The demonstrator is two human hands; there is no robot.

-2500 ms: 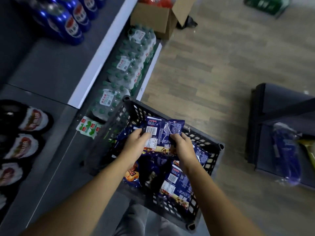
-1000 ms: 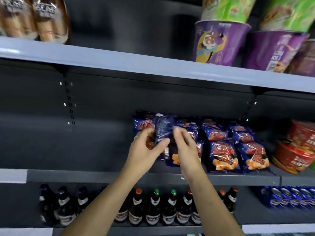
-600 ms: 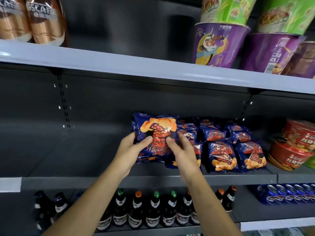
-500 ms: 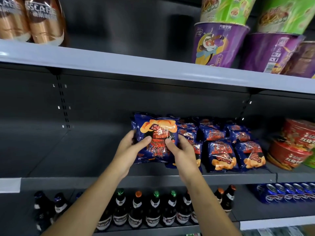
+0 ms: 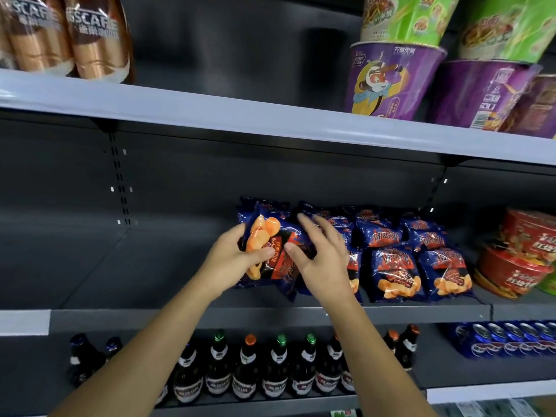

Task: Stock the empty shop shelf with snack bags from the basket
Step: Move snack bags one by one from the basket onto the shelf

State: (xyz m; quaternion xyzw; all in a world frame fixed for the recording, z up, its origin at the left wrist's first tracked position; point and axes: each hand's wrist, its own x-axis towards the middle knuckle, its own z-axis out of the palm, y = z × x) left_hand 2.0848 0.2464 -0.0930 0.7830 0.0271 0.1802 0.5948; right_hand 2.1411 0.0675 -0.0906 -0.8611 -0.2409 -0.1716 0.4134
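Observation:
I hold a blue snack bag (image 5: 270, 251) with orange crisps printed on it, tilted, over the middle grey shelf (image 5: 150, 266). My left hand (image 5: 231, 260) grips its left edge, thumb across the front. My right hand (image 5: 322, 254) lies against the bag's right side with fairly straight, blurred fingers and its thumb touching the front. Several matching blue bags (image 5: 394, 272) stand in rows just right of the held one, partly hidden by my right hand. The basket is out of view.
Red noodle bowls (image 5: 517, 254) stand at the shelf's right end. Purple and green noodle cups (image 5: 391, 82) and coffee bottles (image 5: 69, 37) fill the shelf above. Beer bottles (image 5: 276, 371) and blue cans (image 5: 505, 338) sit below. The shelf's left half is bare.
The bag came up from the basket to the shelf. In the last half second it tilted to the left and my right hand's fingers spread over its right side.

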